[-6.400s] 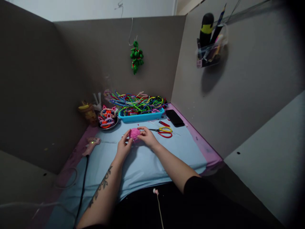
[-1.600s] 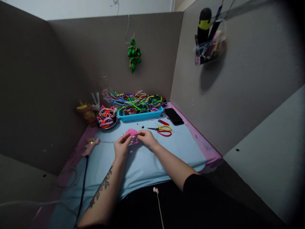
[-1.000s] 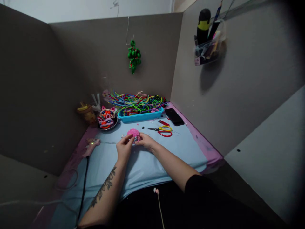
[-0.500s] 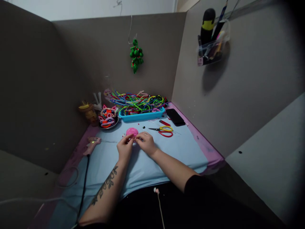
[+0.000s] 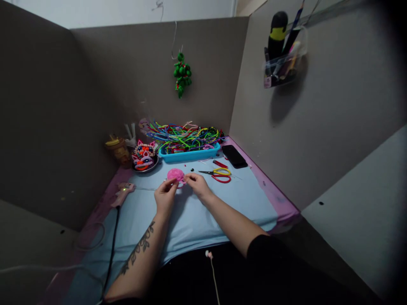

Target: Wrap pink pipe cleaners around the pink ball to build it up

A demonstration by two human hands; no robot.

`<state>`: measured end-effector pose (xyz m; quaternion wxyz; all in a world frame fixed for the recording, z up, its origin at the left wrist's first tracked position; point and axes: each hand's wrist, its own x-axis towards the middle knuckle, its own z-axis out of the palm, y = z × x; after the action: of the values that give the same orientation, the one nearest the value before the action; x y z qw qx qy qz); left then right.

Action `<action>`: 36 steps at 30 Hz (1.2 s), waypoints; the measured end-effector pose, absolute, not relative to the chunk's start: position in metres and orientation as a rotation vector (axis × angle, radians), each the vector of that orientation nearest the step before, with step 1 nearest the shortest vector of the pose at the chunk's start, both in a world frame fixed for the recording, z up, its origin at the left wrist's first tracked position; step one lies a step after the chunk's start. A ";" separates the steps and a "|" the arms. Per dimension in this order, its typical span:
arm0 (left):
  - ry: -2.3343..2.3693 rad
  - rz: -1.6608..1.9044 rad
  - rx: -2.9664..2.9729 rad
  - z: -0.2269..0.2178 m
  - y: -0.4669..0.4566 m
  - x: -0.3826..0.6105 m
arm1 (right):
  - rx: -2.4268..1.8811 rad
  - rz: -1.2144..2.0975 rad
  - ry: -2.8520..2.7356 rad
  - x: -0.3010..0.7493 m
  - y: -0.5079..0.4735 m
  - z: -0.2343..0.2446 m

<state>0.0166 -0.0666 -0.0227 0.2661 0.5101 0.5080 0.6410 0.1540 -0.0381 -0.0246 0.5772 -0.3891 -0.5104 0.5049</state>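
A small pink fuzzy coil (image 5: pixel 176 174) made of pipe cleaner sits over the light blue mat (image 5: pixel 197 216) at the middle of the desk. My left hand (image 5: pixel 165 195) pinches its near left side with fingers closed. My right hand (image 5: pixel 197 184) pinches a thin pink strand at its near right side, fingers curled. Both hands are close together just in front of the coil.
A blue tray (image 5: pixel 189 154) of colourful pipe cleaners stands behind. Scissors (image 5: pixel 218 174) and a black phone (image 5: pixel 234 156) lie to the right, a pink glue gun (image 5: pixel 122 192) with cord to the left, a bowl of finished figures (image 5: pixel 143 157) at back left. Grey partition walls enclose the desk.
The hands have stayed on the pink coil, with small shifts of the fingers; the right hand has drawn slightly to the right. The view has drifted a little.
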 end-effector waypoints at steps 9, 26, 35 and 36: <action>1.344 1.714 1.460 -0.022 -0.070 0.018 | -0.916 1.433 -1.055 0.153 -0.039 -0.025; 1.288 1.625 1.180 -0.024 -0.064 0.019 | -0.920 1.432 -1.140 0.156 -0.034 -0.027; 1.300 1.688 1.073 -0.026 -0.061 0.015 | -0.954 0.878 -1.407 0.156 -0.049 -0.012; 1.296 1.677 1.079 -0.024 -0.062 0.016 | -0.953 0.878 -1.399 0.157 -0.048 -0.012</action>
<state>0.0160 -0.0616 -0.0242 0.3724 0.4210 0.5058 0.6544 0.1567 -0.0483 -0.0120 0.5790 -0.4075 -0.5981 0.3755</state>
